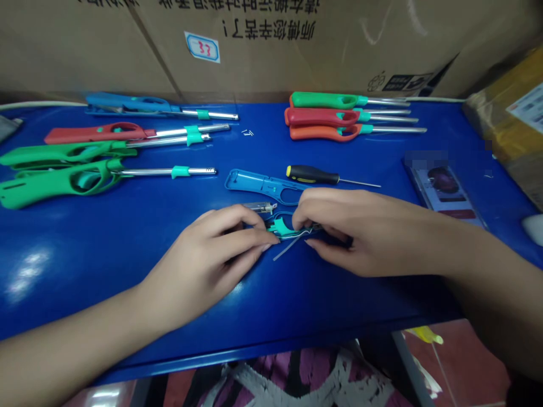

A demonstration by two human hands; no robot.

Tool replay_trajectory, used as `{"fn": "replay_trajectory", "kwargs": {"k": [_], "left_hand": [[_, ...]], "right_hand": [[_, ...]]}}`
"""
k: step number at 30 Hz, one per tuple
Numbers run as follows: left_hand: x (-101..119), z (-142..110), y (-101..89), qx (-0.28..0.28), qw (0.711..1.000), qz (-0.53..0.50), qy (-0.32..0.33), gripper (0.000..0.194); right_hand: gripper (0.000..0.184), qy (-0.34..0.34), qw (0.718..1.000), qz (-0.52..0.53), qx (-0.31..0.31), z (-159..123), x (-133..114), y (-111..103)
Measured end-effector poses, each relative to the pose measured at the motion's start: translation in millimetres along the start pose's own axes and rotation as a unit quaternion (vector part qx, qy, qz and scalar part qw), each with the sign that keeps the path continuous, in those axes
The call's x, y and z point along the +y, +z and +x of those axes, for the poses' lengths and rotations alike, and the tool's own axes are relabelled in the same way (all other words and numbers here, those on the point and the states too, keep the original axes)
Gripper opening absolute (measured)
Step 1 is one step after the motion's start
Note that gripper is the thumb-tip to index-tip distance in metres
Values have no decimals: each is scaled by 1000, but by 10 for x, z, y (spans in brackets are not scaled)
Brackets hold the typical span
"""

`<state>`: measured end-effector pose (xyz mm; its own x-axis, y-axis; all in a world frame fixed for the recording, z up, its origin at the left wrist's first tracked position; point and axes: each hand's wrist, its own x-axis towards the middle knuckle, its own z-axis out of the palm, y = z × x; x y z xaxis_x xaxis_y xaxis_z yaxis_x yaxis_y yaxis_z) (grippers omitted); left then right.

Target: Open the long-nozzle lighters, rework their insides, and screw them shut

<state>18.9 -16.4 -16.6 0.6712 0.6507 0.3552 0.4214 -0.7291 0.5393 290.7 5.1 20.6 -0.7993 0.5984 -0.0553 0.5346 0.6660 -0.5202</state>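
Between my hands lies an opened gas lighter, its blue half shell partly hidden, with a teal trigger piece (283, 227) showing. My left hand (216, 243) is closed around its left end, fingertips and thumb pressed at the trigger's edge. My right hand (343, 226) pinches at its right side, where a thin wire bends; my fingers hide what exactly they grip. From there a thin clear tube (288, 247) sticks out toward me. Just behind, a clear fuel tank (261, 207) and the other blue half shell (263, 183) lie on the table.
Behind the shell lies a black-and-yellow screwdriver (314, 174). Several lighters, including a green one (59, 183), lie on the left. More, including an orange one (326, 133), are stacked at the back right. A flat box (445, 189) lies right; a cardboard box (254, 62) stands behind.
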Motion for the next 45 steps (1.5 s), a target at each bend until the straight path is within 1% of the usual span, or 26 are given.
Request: {"fn": "replay_trajectory", "kwargs": {"k": [3, 8, 16, 20, 24, 29, 32, 35, 39, 41, 45], "left_hand": [[-8, -6, 3, 8, 1000, 8, -1, 18], [-17, -11, 5, -1, 1000, 28, 11, 19], [-36, -14, 5, -16, 999, 33, 14, 20], [-34, -11, -3, -15, 999, 38, 17, 19], [-36, -20, -7, -15, 999, 46, 21, 19], [-37, -27, -14, -16, 998, 53, 20, 19], [-32, -27, -24, -17, 998, 51, 21, 18], [-38, -33, -30, -18, 998, 53, 35, 17], [-59, -45, -36, -21, 997, 57, 43, 19], [-66, -49, -41, -20, 997, 57, 42, 20], [-64, -60, -48, -23, 997, 52, 43, 21]], "right_hand": [[12, 8, 1000, -16, 7, 1, 18, -27], [21, -9, 1000, -14, 14, 15, 38, -35], [22, -4, 1000, -21, 7, 36, 20, -12], [20, -16, 1000, -14, 16, 29, 24, -15], [19, -21, 999, 12, 39, 31, 48, -8], [17, -6, 997, 45, 55, 54, 79, 5], [16, 8, 997, 61, 55, 65, 75, 5], [17, 16, 996, 66, 49, 62, 60, 2], [15, 31, 995, 80, 49, 61, 57, 10], [13, 33, 995, 77, 54, 65, 62, 19], [15, 21, 997, 36, 61, 61, 50, 25]]}}
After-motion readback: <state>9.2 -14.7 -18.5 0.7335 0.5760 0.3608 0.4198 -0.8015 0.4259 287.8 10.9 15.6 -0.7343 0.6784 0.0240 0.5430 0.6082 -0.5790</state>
